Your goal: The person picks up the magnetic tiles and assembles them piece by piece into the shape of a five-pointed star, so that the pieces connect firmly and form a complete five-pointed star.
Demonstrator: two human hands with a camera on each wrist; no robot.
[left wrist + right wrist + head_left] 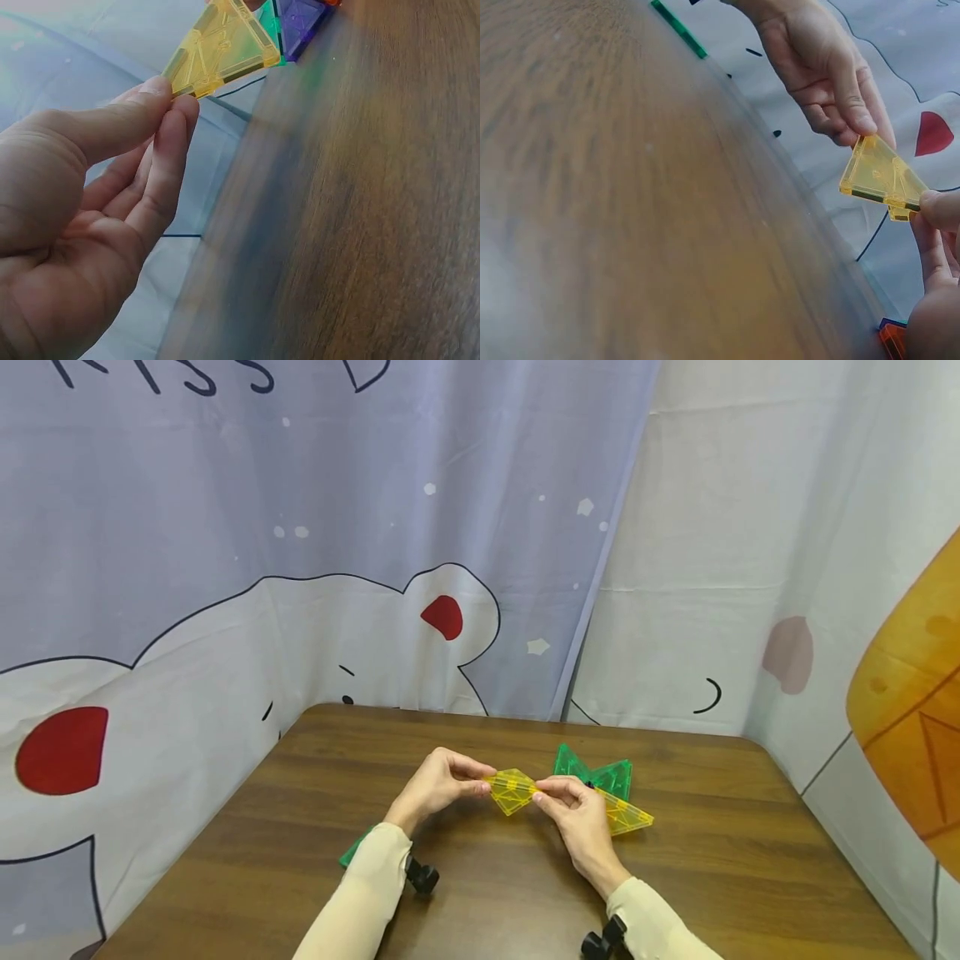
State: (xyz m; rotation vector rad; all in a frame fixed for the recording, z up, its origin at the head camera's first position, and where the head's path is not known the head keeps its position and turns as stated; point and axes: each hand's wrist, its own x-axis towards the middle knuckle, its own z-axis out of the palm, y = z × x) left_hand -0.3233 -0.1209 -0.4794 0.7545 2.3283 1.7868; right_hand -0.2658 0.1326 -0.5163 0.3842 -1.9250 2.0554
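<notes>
Both hands are raised over the table, with a translucent yellow magnetic tile piece (pixel 512 792) between them. My left hand (pixel 438 787) pinches its left corner between thumb and fingers; in the left wrist view the yellow piece (pixel 221 49) looks triangular. At the opposite corner my right hand (pixel 579 822) pinches it the same way. The right wrist view shows a small second yellow part under the tile's edge (pixel 874 176). Beyond the right hand, another yellow triangular tile (pixel 628 817) is partly hidden by that hand.
Green tiles (pixel 611 778) stand behind the right hand on the brown wooden table (pixel 480 893). A green tile (pixel 351 857) lies partly hidden by the left forearm. A purple tile (pixel 304 28) and an orange one (pixel 892 341) show in the wrist views. Printed curtains (pixel 375 527) hang behind the table.
</notes>
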